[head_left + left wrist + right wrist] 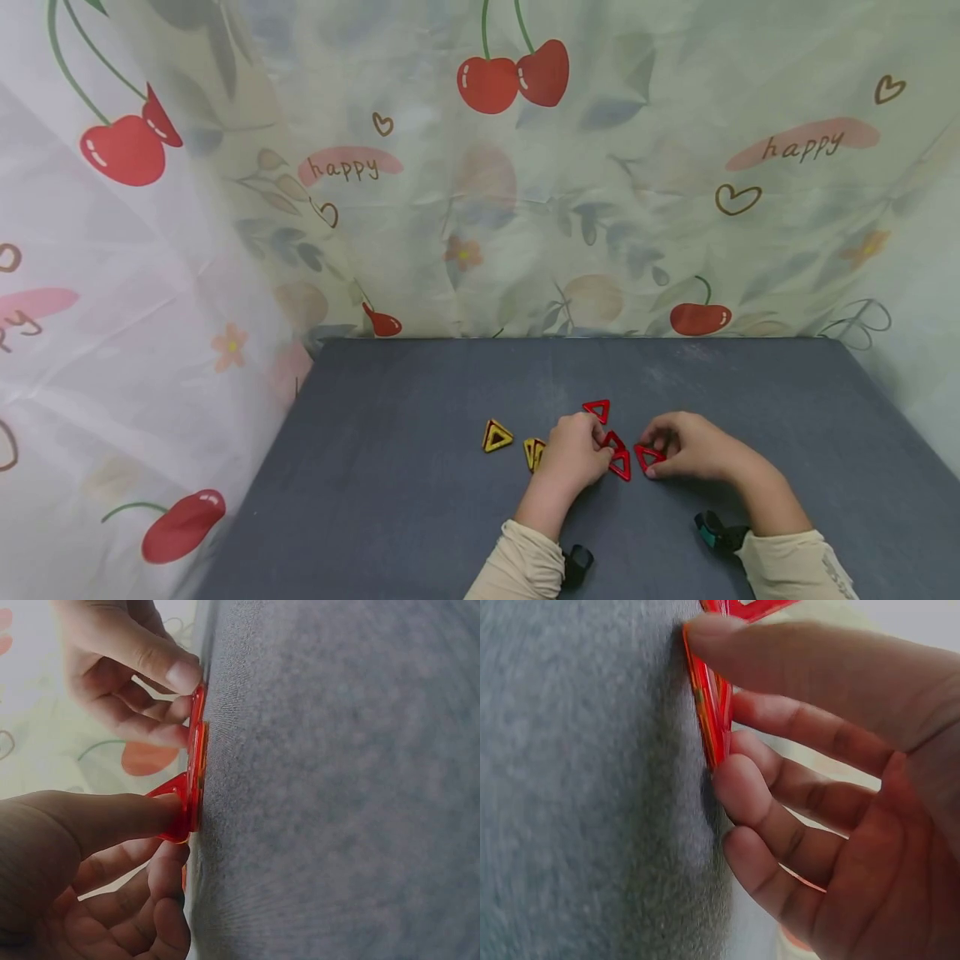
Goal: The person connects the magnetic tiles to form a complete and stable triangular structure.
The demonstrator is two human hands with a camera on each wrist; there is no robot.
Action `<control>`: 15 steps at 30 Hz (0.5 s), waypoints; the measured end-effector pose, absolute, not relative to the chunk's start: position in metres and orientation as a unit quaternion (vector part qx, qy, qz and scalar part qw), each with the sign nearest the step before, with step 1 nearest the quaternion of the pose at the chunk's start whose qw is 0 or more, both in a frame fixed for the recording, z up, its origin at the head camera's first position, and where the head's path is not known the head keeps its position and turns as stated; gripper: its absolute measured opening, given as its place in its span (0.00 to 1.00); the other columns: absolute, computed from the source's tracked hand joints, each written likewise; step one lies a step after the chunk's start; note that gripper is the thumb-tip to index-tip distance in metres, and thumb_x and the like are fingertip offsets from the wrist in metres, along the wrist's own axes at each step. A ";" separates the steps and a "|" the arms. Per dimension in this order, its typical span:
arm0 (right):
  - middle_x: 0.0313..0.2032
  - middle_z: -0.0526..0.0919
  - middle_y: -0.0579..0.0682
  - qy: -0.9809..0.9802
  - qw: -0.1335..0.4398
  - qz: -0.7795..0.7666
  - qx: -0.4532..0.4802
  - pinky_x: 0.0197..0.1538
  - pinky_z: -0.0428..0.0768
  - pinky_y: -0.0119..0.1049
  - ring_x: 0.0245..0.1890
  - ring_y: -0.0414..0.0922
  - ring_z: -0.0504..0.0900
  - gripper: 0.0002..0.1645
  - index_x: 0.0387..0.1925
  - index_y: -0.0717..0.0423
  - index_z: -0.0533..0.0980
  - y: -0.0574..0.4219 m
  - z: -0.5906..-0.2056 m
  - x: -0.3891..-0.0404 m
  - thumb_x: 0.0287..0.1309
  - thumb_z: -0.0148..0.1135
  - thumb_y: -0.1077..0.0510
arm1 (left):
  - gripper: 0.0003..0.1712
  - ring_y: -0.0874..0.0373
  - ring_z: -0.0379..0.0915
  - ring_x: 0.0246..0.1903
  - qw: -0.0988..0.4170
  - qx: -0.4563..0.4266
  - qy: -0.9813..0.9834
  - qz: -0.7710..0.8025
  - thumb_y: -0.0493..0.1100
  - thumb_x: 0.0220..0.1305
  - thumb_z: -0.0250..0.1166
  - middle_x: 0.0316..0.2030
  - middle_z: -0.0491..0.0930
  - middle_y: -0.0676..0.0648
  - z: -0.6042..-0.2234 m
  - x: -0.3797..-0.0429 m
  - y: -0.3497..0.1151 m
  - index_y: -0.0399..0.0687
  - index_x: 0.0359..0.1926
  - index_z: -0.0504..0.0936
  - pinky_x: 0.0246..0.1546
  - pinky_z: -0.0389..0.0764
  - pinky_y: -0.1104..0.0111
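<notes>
My left hand (573, 450) pinches a red triangular frame piece (181, 825) between thumb and fingers; in the left wrist view it stands tilted against another red triangle (196, 769) lying flat. Part of the held piece is hidden behind the thumb. Just to the right, my right hand (693, 447) grips a different red triangle (642, 460) by its edges, thumb at the near corner, close over the table. Between the hands lies a red triangle (621, 476). Beyond the left fingertips is one more red triangle (597, 404).
Left of the hands, a yellow triangle (488, 439) lies on the dark grey table (375, 500). Another yellow piece (528, 454) is partly covered by the left hand. A cherry-patterned cloth (420, 192) hangs along the table's back edge and left side.
</notes>
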State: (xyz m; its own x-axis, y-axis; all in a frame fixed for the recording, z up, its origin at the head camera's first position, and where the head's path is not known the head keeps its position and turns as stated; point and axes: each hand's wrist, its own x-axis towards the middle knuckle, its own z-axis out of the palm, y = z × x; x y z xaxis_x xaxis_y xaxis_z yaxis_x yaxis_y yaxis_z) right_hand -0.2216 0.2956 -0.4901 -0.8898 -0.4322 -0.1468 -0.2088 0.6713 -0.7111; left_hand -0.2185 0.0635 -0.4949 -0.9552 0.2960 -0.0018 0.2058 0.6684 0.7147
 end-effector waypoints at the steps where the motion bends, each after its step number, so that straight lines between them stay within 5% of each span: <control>1: 0.33 0.82 0.49 0.900 0.157 -0.365 -0.179 0.30 0.79 0.34 0.25 0.40 0.78 0.22 0.45 0.58 0.84 0.295 -0.490 -0.221 0.50 0.84 0.56 | 0.12 0.63 0.68 0.18 0.059 0.137 0.911 0.384 0.39 0.66 0.75 0.20 0.74 0.55 -0.495 -0.219 0.064 0.50 0.28 0.80 0.21 0.70 0.72; 15: 0.31 0.78 0.48 0.905 0.148 -0.346 -0.198 0.28 0.74 0.33 0.23 0.38 0.74 0.19 0.41 0.54 0.82 0.286 -0.491 -0.220 0.51 0.84 0.54 | 0.12 0.64 0.69 0.19 0.074 0.143 0.907 0.388 0.40 0.65 0.75 0.22 0.75 0.56 -0.493 -0.219 0.063 0.52 0.28 0.80 0.22 0.71 0.72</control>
State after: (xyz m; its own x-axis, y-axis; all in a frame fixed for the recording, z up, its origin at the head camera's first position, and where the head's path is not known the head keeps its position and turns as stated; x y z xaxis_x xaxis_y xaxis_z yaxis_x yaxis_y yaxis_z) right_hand -0.2203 0.2858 -0.4906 -0.8776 -0.4612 -0.1310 -0.2560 0.6817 -0.6854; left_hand -0.2195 0.0632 -0.4934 -0.9482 0.3169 -0.0236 0.2017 0.6576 0.7259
